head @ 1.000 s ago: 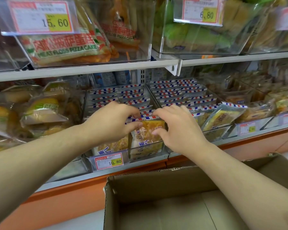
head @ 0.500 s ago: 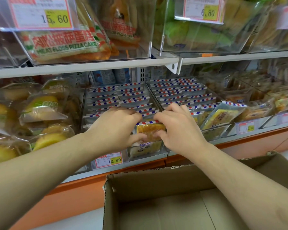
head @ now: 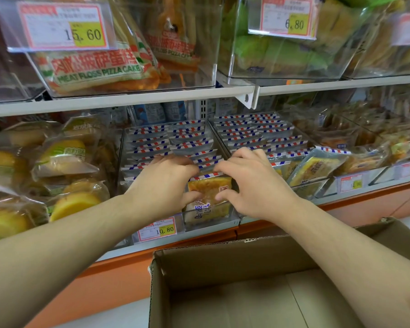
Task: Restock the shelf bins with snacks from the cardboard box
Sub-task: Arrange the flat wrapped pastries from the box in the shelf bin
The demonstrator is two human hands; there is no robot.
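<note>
While both thumbs press its front, left hand (head: pixel 161 185) and right hand (head: pixel 253 183) grip the snack packet (head: pixel 208 195).

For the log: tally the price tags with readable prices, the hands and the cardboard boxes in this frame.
Readable price tags: 3 (15.60, 6.80, 10.80)
Hands: 2 (left hand, right hand)
Cardboard box: 1
Total: 6

Clear-wrapped golden-brown cake packets (head: pixel 208 192) carry red, white and blue striped top edges and blue lettering. Left, yellow round cakes (head: pixel 75 204) sit in clear wrappers. A near plain brown cardboard box (head: pixel 234 263). Orange shelf base (head: pixel 104 275). Yellow-and-white, red-bordered price tag (head: pixel 160 229).
</note>
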